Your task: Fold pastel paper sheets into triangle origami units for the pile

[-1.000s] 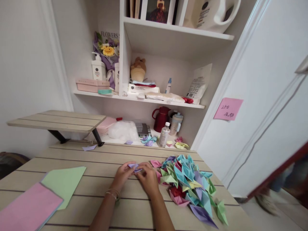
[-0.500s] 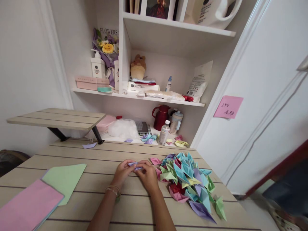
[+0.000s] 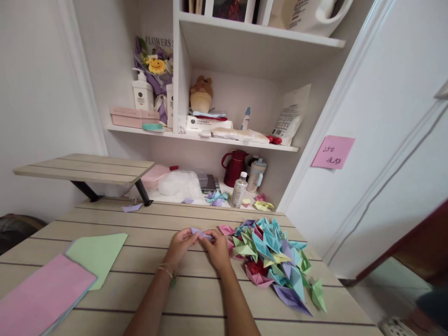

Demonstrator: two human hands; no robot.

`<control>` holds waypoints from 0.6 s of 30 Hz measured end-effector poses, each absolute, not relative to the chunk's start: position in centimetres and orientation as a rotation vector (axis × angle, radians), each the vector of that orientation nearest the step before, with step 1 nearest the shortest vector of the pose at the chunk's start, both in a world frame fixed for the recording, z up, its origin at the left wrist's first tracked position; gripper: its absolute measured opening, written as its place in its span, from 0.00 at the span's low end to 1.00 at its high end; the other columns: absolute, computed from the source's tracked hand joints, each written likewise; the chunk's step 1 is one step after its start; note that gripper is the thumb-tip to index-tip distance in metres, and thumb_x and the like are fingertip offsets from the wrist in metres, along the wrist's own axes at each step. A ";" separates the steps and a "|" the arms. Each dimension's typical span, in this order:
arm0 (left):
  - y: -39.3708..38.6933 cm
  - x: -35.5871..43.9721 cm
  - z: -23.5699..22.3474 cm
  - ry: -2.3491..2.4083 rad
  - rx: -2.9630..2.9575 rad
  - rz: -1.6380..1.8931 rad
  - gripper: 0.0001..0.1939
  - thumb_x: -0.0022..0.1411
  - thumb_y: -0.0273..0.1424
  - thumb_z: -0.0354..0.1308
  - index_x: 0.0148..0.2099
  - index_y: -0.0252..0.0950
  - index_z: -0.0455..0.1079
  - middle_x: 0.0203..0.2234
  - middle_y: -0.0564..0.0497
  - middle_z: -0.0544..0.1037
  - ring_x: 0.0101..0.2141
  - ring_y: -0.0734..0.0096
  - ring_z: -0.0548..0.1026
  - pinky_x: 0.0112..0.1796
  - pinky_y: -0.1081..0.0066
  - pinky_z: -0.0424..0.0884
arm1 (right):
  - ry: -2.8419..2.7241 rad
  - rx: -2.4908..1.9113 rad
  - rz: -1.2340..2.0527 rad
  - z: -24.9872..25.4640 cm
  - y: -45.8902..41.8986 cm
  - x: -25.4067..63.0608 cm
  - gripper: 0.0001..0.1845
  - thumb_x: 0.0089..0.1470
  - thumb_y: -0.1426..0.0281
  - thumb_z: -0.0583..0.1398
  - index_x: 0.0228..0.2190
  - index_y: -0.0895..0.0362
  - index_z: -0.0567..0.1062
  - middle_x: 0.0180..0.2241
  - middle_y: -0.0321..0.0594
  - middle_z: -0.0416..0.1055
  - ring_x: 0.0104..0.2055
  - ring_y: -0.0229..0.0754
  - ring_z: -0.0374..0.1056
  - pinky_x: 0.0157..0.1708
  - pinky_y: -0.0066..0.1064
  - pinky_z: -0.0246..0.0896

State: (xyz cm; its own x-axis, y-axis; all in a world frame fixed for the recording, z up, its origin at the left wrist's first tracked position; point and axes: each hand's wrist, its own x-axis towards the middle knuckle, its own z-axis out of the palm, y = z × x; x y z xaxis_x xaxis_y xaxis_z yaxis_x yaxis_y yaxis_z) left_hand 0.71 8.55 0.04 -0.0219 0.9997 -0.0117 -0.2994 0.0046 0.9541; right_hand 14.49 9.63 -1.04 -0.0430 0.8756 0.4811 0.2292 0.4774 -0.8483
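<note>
Head view, left hand [image 3: 181, 244] and right hand [image 3: 216, 247] pinching a small folded purple paper piece [image 3: 202, 234] between them above the slatted pale wooden table [image 3: 189, 291], heaped multicoloured folded paper boats [image 3: 275, 252] just right of the right hand, flat pink paper sheets [image 3: 47, 291] left of the left hand.
</note>
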 end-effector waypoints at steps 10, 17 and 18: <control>8.5 0.7 0.1 1.052 1.106 1.338 0.14 0.39 0.36 0.65 0.26 0.31 0.70 0.21 0.48 0.77 0.23 0.72 0.73 0.29 0.74 0.68 | -1.148 -0.839 1.236 -1.9 9.9 14.2 0.25 0.33 0.65 0.67 0.35 0.59 0.67 0.18 0.33 0.70 0.20 0.39 0.68 0.21 0.29 0.63; 8.5 0.6 0.1 1.129 1.001 1.465 0.15 0.38 0.36 0.65 0.26 0.31 0.70 0.20 0.49 0.77 0.24 0.70 0.74 0.29 0.73 0.69 | -1.153 -0.846 1.180 -1.5 9.9 14.0 0.20 0.37 0.62 0.65 0.32 0.60 0.70 0.20 0.37 0.72 0.22 0.41 0.69 0.23 0.31 0.65; 8.5 0.5 0.1 1.114 0.955 1.486 0.16 0.37 0.36 0.66 0.27 0.31 0.70 0.22 0.48 0.77 0.25 0.70 0.74 0.31 0.72 0.69 | -1.160 -0.842 1.158 -1.5 10.0 14.0 0.19 0.38 0.61 0.64 0.32 0.60 0.71 0.21 0.38 0.72 0.23 0.41 0.69 0.24 0.31 0.65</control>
State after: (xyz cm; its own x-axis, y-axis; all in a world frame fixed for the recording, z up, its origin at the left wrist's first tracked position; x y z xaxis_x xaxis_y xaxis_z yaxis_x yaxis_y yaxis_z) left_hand 0.54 8.54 0.13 -0.1822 0.9830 0.0228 -0.2538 -0.0695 0.9648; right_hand 14.05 9.96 -1.48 -0.0036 0.9703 0.2419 -0.2406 0.2339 -0.9420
